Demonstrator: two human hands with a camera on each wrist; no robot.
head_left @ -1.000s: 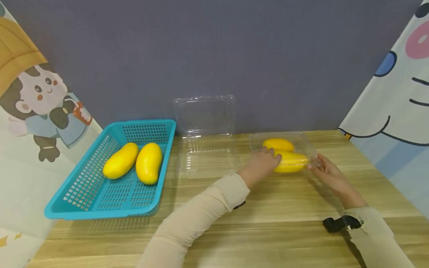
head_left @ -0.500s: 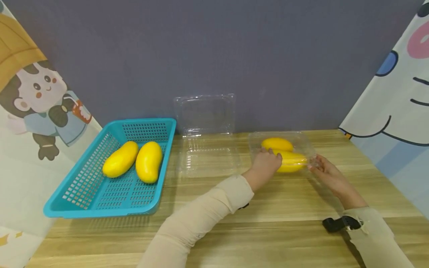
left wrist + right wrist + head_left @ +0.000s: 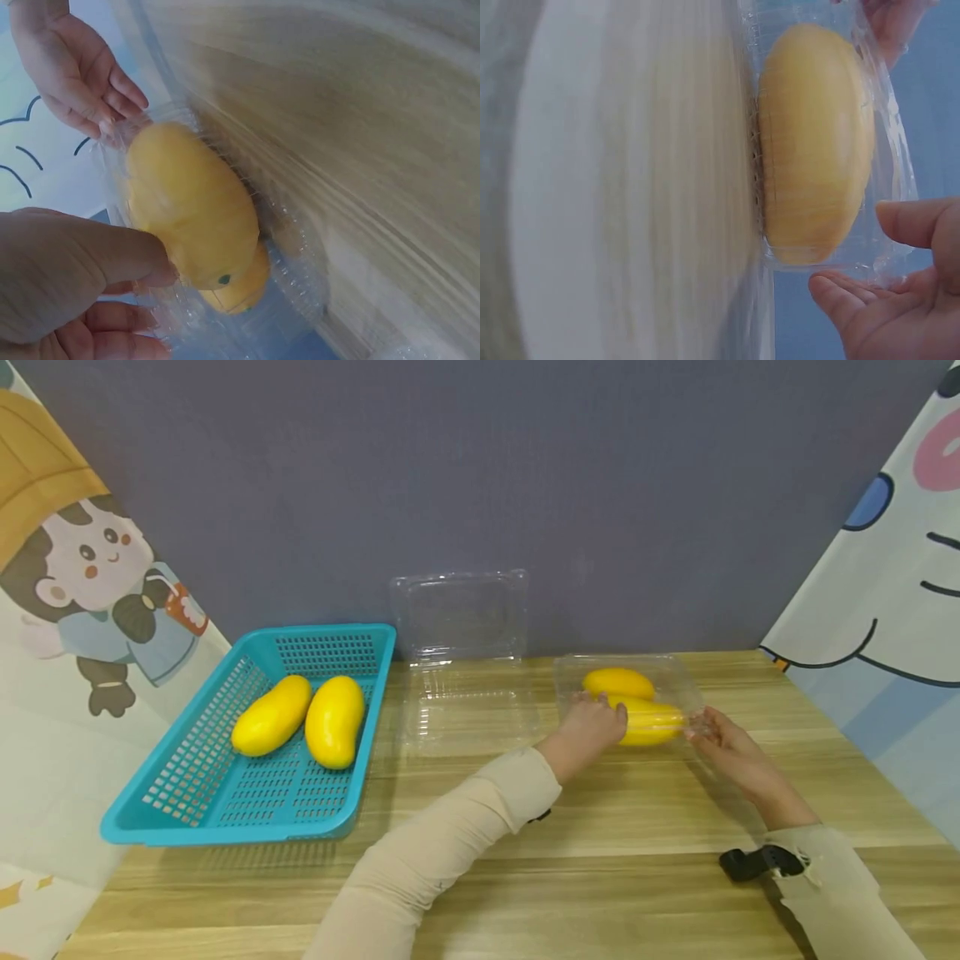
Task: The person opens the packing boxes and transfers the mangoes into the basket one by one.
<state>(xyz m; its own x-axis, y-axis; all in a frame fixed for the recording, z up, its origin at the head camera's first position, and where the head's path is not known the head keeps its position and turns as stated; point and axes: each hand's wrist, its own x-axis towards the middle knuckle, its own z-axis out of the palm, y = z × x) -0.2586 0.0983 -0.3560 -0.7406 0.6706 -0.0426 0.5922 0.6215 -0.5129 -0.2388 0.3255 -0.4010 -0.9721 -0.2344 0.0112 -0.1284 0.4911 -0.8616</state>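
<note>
On the bench (image 3: pixel 600 881), a clear container (image 3: pixel 678 675) with two mangoes (image 3: pixel 648 723) inside is pinched at opposite ends by the left hand (image 3: pixel 587 732) and right hand (image 3: pixel 733 747).

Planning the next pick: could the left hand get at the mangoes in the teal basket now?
Probably yes, once free: the left hand grips the filled clear box. Nothing covers the basket or its mangoes, and the open clear box between looks easy to pass.

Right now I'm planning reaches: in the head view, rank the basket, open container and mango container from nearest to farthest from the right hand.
1. Mango container, touching the right hand.
2. Open container, left of it.
3. Basket, farthest left.
</note>
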